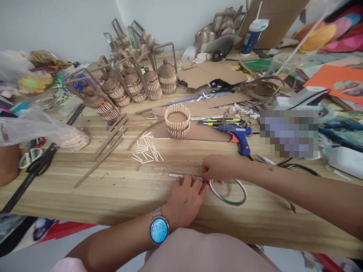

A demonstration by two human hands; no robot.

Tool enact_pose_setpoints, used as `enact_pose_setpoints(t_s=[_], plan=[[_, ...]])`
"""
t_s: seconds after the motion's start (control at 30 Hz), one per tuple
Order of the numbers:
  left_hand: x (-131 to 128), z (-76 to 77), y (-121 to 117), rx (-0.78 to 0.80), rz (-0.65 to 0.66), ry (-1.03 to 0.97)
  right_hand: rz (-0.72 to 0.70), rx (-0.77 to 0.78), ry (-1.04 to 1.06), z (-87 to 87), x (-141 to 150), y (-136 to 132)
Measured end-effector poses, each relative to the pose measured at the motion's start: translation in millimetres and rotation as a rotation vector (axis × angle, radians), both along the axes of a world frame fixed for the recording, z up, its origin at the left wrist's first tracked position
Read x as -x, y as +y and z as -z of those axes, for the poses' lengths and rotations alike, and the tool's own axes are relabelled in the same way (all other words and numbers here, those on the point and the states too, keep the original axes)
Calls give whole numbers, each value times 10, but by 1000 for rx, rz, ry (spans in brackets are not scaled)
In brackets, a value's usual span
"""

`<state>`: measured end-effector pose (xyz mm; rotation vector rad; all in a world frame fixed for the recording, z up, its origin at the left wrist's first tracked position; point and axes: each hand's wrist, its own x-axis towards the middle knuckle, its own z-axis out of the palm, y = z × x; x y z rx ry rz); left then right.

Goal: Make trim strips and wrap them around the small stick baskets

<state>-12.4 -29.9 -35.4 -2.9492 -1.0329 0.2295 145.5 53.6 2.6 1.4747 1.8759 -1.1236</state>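
Note:
A thin narrow strip (227, 203), white and partly green, looks like paper or card and curls into a loop on the table. Its straight end pokes out past the fingers of my left hand (185, 198), which press and hold it down. My right hand (214, 169) is closed on the strip just beside the left fingertips; its own fingertips are mostly hidden. Beyond my hands stands a ring of short wooden sticks (177, 126) on a piece of brown cardboard (198, 133). Loose pale sticks (149, 149) lie scattered to the left.
A blue glue gun (241, 138) lies just past my right forearm. Long brown strips (106, 151) and black scissors (41, 162) are at left. Several small lidded stick baskets (153, 85) stand behind. A lidded cup (253, 37) is at the back right.

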Motion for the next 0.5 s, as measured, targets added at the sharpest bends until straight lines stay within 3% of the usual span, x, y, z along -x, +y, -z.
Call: enact_pose_setpoints(t_s=[0.5], plan=[[55, 75, -24, -45, 46, 16, 130, 45, 58, 46, -131, -17]])
